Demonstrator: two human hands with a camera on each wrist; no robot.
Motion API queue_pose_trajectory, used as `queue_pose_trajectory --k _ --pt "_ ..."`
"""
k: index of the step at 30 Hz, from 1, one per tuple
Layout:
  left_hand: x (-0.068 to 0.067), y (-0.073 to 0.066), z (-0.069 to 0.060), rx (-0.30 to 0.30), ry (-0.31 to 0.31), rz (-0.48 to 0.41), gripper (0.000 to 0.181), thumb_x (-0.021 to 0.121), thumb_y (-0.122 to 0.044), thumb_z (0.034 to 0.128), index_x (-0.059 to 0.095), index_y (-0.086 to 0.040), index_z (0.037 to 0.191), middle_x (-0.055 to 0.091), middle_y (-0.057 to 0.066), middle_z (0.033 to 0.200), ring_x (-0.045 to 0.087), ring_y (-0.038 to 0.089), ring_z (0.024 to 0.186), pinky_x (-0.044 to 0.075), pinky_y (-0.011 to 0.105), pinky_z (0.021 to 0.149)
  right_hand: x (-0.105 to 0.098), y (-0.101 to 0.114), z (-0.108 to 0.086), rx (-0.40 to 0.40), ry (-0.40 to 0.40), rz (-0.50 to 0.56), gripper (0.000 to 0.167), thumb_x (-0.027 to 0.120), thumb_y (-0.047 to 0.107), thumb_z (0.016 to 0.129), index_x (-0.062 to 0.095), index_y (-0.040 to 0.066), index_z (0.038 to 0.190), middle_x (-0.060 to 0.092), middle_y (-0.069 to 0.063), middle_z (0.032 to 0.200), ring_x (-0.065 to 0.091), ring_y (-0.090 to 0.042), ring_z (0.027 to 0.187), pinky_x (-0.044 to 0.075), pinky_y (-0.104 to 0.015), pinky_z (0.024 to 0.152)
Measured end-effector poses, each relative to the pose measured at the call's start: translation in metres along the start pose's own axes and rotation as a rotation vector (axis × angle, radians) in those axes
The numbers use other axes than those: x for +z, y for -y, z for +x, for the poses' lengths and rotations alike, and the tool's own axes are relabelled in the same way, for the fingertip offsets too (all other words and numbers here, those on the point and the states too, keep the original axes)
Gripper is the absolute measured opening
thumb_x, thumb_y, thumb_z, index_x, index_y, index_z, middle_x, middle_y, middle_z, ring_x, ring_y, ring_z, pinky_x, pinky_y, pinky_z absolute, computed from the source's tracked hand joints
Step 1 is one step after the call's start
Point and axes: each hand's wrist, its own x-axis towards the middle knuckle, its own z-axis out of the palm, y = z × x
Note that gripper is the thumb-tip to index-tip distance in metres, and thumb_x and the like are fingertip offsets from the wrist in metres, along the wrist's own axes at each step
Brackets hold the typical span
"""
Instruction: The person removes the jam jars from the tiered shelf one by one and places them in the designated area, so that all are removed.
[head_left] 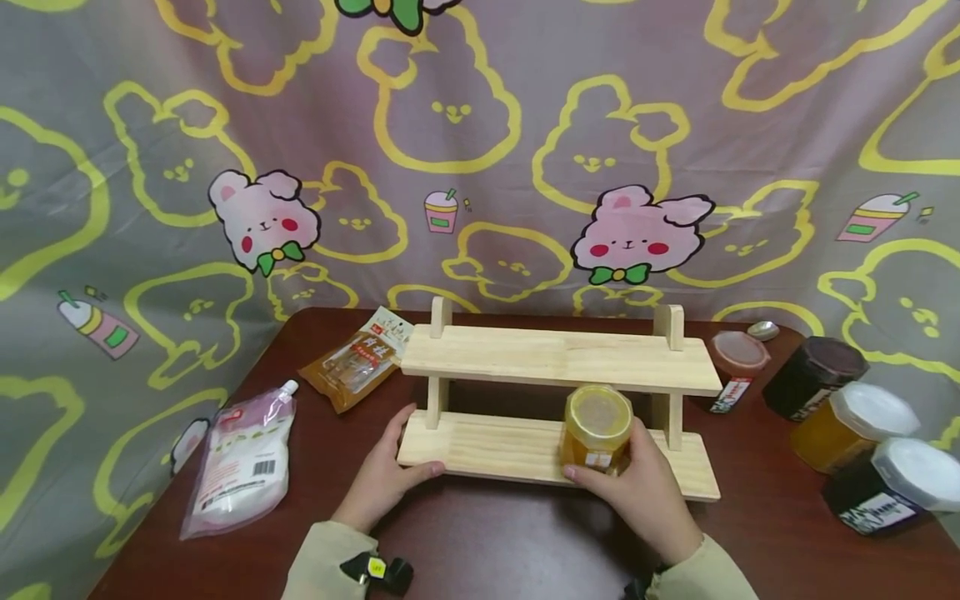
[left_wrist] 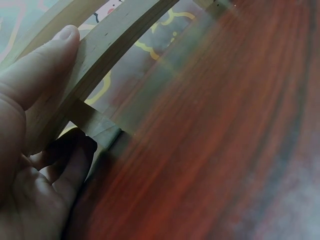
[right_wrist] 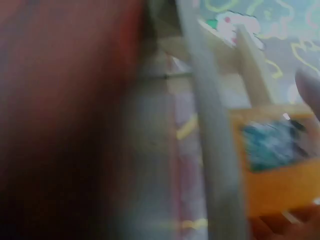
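Note:
A two-tier pale wooden shelf [head_left: 495,442] stands on the table. At the left end of its lower board, my left hand [head_left: 378,486] grips the wood; in the left wrist view the thumb [left_wrist: 50,60] lies against the board and the other fingers curl beneath. My right hand [head_left: 643,487] holds a clear-lidded glass jar with amber-yellow contents [head_left: 597,421] at the lower board, right of its middle. The jar's label and orange contents [right_wrist: 270,187] appear in the blurred right wrist view. Whether the jar's base touches the board I cannot tell.
On the left lie a white spouted pouch [head_left: 243,458] and a brown spice packet [head_left: 356,362]. Along the right stand a pinkish-lidded jar [head_left: 738,354], a dark jar [head_left: 813,375], a yellow jar [head_left: 851,425] and a white-lidded dark jar [head_left: 888,492]. A spoon [head_left: 762,330] lies behind them.

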Motion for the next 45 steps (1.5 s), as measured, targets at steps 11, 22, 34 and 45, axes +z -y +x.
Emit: queue_pose_trajectory --k 11,22,34,45 --pt "0.001 -0.004 0.001 -0.006 0.003 -0.018 0.109 0.093 -0.034 0.0694 0.031 -0.018 0.157 0.056 0.011 0.139 0.055 0.023 0.119 0.039 0.047 0.101 0.007 -0.005 0.0 -0.086 -0.147 -0.097 0.083 0.098 0.023 0.062 0.054 0.005 0.13 0.067 -0.007 0.113 0.063 -0.022 0.102 0.051 -0.046 0.086" --pt "-0.001 -0.002 0.001 -0.007 -0.004 -0.013 0.108 0.093 -0.034 0.0697 0.031 -0.018 0.156 0.055 0.012 0.14 0.054 0.024 0.12 0.04 0.046 0.101 -0.018 -0.02 -0.011 -0.109 -0.248 -0.124 0.083 0.1 0.012 0.054 0.058 0.006 0.126 0.067 -0.005 0.11 0.055 -0.002 0.1 0.037 -0.01 0.086" --pt "-0.001 -0.002 -0.002 0.013 0.009 -0.021 0.109 0.093 -0.032 0.071 0.029 -0.016 0.157 0.053 0.011 0.142 0.055 0.022 0.119 0.042 0.042 0.099 -0.048 -0.024 -0.023 -0.06 -0.318 -0.053 0.09 0.099 0.004 0.056 0.056 0.009 0.134 0.055 0.023 0.114 0.05 0.009 0.105 0.034 -0.004 0.088" --pt "0.0 -0.001 0.0 0.014 0.014 -0.019 0.107 0.092 -0.032 0.0723 0.029 -0.015 0.157 0.055 0.012 0.139 0.056 0.02 0.115 0.043 0.04 0.097 -0.081 -0.045 -0.028 0.231 -0.344 -0.149 0.089 0.095 0.022 0.068 0.049 0.016 0.144 0.058 -0.004 0.129 0.04 0.013 0.107 0.029 -0.012 0.095"
